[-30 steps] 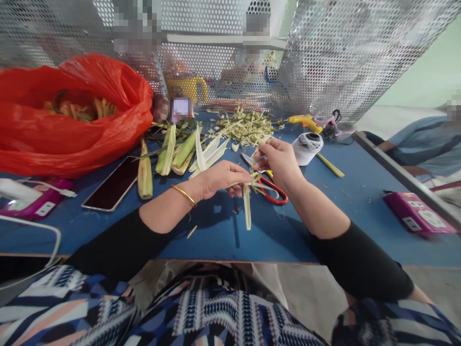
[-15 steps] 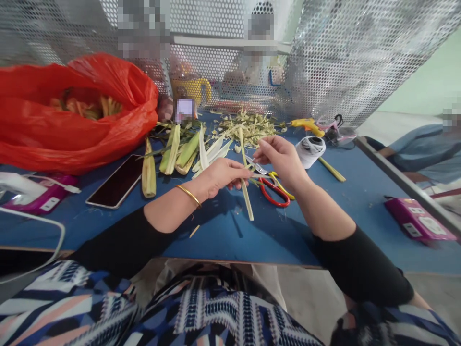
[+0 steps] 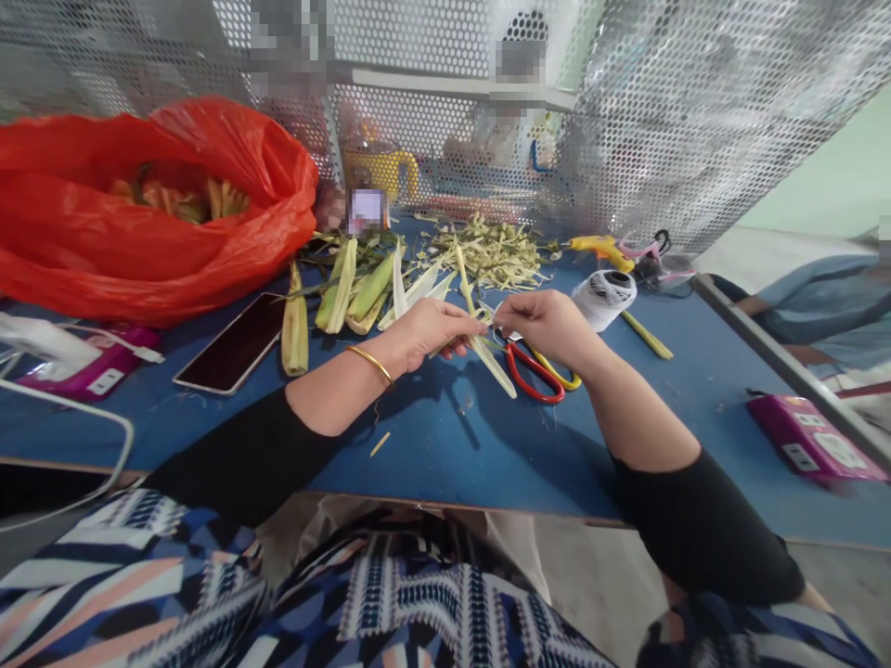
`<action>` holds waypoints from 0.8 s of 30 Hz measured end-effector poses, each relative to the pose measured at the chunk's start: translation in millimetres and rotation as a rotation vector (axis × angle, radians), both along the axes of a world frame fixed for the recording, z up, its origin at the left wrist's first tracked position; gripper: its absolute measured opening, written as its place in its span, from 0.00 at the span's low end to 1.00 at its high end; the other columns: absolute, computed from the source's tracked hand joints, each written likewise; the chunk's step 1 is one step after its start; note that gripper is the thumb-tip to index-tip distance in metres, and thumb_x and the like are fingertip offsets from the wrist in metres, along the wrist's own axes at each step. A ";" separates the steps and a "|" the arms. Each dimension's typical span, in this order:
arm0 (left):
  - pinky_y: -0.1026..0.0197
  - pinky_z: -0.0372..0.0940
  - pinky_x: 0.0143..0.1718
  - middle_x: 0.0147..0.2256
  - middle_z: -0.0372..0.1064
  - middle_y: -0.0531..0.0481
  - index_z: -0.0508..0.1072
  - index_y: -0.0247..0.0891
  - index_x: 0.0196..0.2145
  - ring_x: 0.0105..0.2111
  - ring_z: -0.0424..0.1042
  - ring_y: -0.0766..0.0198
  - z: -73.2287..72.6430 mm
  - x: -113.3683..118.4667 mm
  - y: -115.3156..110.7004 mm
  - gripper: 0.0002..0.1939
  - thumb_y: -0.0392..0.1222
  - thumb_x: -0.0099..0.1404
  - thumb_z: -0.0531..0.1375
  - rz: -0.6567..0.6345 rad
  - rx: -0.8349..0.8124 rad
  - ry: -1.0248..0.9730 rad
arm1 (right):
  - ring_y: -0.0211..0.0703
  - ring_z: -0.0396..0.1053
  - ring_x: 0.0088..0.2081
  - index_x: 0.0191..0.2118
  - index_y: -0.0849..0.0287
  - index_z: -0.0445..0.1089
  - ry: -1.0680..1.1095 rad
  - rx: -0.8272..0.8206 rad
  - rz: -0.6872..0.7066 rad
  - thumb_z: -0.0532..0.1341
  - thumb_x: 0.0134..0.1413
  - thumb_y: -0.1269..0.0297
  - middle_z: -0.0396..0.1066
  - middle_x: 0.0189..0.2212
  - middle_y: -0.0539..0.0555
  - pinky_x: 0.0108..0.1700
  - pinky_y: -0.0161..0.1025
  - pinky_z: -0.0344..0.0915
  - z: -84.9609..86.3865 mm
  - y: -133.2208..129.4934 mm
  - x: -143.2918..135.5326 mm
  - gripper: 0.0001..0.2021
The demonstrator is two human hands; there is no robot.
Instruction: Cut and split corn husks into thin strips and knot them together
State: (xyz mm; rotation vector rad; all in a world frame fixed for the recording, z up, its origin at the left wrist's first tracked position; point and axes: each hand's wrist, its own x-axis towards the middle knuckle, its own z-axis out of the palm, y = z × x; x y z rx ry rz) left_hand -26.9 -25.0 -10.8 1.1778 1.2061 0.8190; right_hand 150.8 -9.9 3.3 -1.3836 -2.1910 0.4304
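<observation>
My left hand (image 3: 428,331), with a gold bangle on the wrist, pinches a pale green leaf strip (image 3: 493,362) above the blue table (image 3: 432,436). The strip slants down to the right from my fingers and also pokes up behind them. My right hand (image 3: 549,325) is closed on the same strip from the right side, fingertips almost meeting my left. Red-handled scissors (image 3: 535,373) lie flat on the table just under and right of my right hand.
A red plastic bag (image 3: 146,213) of leaves fills the back left. Cut leaf pieces (image 3: 362,288) and a heap of trimmings (image 3: 491,249) lie behind my hands. A phone (image 3: 233,341), a white thread spool (image 3: 604,295), a yellow tool (image 3: 602,249) and pink boxes (image 3: 811,443) are around. Perforated metal screens stand at the back.
The strip has tilted from hanging nearly straight down to slanting right. My right hand has dropped lower and closer to my left. The view has shifted slightly.
</observation>
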 end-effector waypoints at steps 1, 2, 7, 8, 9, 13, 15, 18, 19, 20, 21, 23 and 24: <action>0.68 0.53 0.16 0.15 0.65 0.53 0.75 0.32 0.21 0.14 0.63 0.73 -0.9 0.2 0.4 0.08 0.34 0.56 0.66 0.018 -0.008 -0.014 | 0.39 0.65 0.28 0.28 0.59 0.74 -0.009 0.103 -0.032 0.59 0.54 0.64 0.73 0.26 0.52 0.33 0.38 0.56 0.9 -1.7 -0.4 0.09; 0.68 0.54 0.17 0.15 0.66 0.53 0.74 0.33 0.21 0.15 0.64 0.72 -1.9 0.4 0.7 0.07 0.34 0.55 0.66 0.038 -0.016 -0.033 | 0.41 0.66 0.30 0.31 0.59 0.75 -0.010 0.230 -0.054 0.58 0.56 0.63 0.74 0.30 0.53 0.35 0.39 0.57 2.4 -4.2 -1.2 0.09; 0.68 0.58 0.18 0.15 0.65 0.53 0.70 0.33 0.17 0.15 0.64 0.72 -4.7 3.1 0.5 0.12 0.32 0.56 0.65 0.148 -0.072 -0.193 | 0.42 0.66 0.34 0.34 0.57 0.73 -0.184 0.654 0.259 0.54 0.63 0.63 0.72 0.31 0.53 0.42 0.42 0.54 4.4 -23.8 -15.6 0.12; 0.68 0.57 0.18 0.15 0.64 0.54 0.69 0.33 0.17 0.15 0.63 0.73 -4.9 3.8 0.3 0.13 0.31 0.56 0.64 0.167 -0.080 -0.243 | 0.42 0.65 0.32 0.34 0.57 0.73 -0.269 0.677 0.360 0.52 0.64 0.65 0.72 0.29 0.53 0.41 0.42 0.54 1.7 -27.0 -20.2 0.13; 0.69 0.56 0.17 0.14 0.63 0.55 0.69 0.33 0.17 0.14 0.61 0.74 -5.1 4.4 0.2 0.12 0.30 0.55 0.65 0.180 -0.088 -0.292 | 0.42 0.64 0.32 0.34 0.58 0.72 -0.354 0.694 0.429 0.51 0.65 0.67 0.71 0.29 0.53 0.40 0.42 0.53 -2.1 -29.4 -24.8 0.13; 0.69 0.54 0.17 0.17 0.65 0.54 0.70 0.32 0.18 0.17 0.62 0.73 -6.2 5.2 1.6 0.10 0.32 0.48 0.69 0.195 -0.132 -0.374 | 0.45 0.63 0.34 0.36 0.62 0.70 -0.604 0.741 0.495 0.49 0.65 0.73 0.71 0.31 0.56 0.39 0.43 0.51 -19.2 -31.5 -38.7 0.13; 0.69 0.56 0.18 0.18 0.67 0.53 0.71 0.32 0.19 0.18 0.64 0.72 -6.1 3.7 3.2 0.11 0.34 0.48 0.70 0.179 -0.145 -0.364 | 0.45 0.63 0.33 0.36 0.62 0.69 -0.626 0.767 0.461 0.48 0.65 0.74 0.71 0.31 0.56 0.38 0.43 0.51 -24.2 -29.9 -40.8 0.13; 0.70 0.56 0.19 0.18 0.67 0.54 0.72 0.32 0.20 0.19 0.64 0.74 -3.2 -1.4 5.4 0.11 0.36 0.48 0.71 0.100 -0.127 -0.359 | 0.43 0.61 0.29 0.33 0.62 0.68 -0.551 0.806 0.364 0.46 0.66 0.75 0.70 0.28 0.55 0.36 0.42 0.50 -26.0 -27.3 -39.2 0.15; 0.71 0.55 0.19 0.18 0.66 0.55 0.72 0.32 0.20 0.19 0.63 0.74 -1.7 -3.3 5.9 0.11 0.36 0.47 0.71 0.073 -0.113 -0.362 | 0.43 0.60 0.29 0.32 0.61 0.67 -0.516 0.820 0.332 0.45 0.66 0.75 0.69 0.26 0.54 0.36 0.42 0.49 -25.8 -26.7 -38.1 0.16; 0.71 0.55 0.20 0.18 0.65 0.56 0.71 0.32 0.20 0.19 0.63 0.75 -0.1 -5.2 6.2 0.12 0.35 0.46 0.72 0.054 -0.101 -0.365 | 0.42 0.60 0.28 0.31 0.61 0.67 -0.483 0.836 0.309 0.45 0.66 0.76 0.68 0.26 0.53 0.35 0.41 0.49 -25.5 -26.5 -37.2 0.17; 0.71 0.56 0.20 0.18 0.65 0.56 0.71 0.33 0.20 0.19 0.63 0.75 1.5 -6.6 6.2 0.12 0.34 0.45 0.72 0.046 -0.091 -0.368 | 0.41 0.59 0.27 0.30 0.61 0.66 -0.454 0.854 0.301 0.44 0.65 0.76 0.68 0.25 0.53 0.35 0.41 0.49 -25.1 -26.5 -36.4 0.17; 0.71 0.58 0.21 0.18 0.66 0.55 0.70 0.32 0.20 0.19 0.64 0.74 4.1 -8.0 5.5 0.12 0.33 0.45 0.72 0.048 -0.081 -0.368 | 0.40 0.58 0.26 0.28 0.60 0.65 -0.408 0.891 0.318 0.44 0.66 0.75 0.66 0.23 0.51 0.35 0.41 0.50 -24.4 -27.8 -35.7 0.18; 0.70 0.59 0.22 0.19 0.67 0.54 0.71 0.32 0.21 0.20 0.65 0.74 5.2 -8.0 4.8 0.11 0.33 0.46 0.72 0.052 -0.083 -0.367 | 0.40 0.58 0.26 0.27 0.59 0.64 -0.391 0.909 0.337 0.45 0.66 0.75 0.65 0.22 0.51 0.35 0.40 0.50 -24.0 -28.9 -35.9 0.18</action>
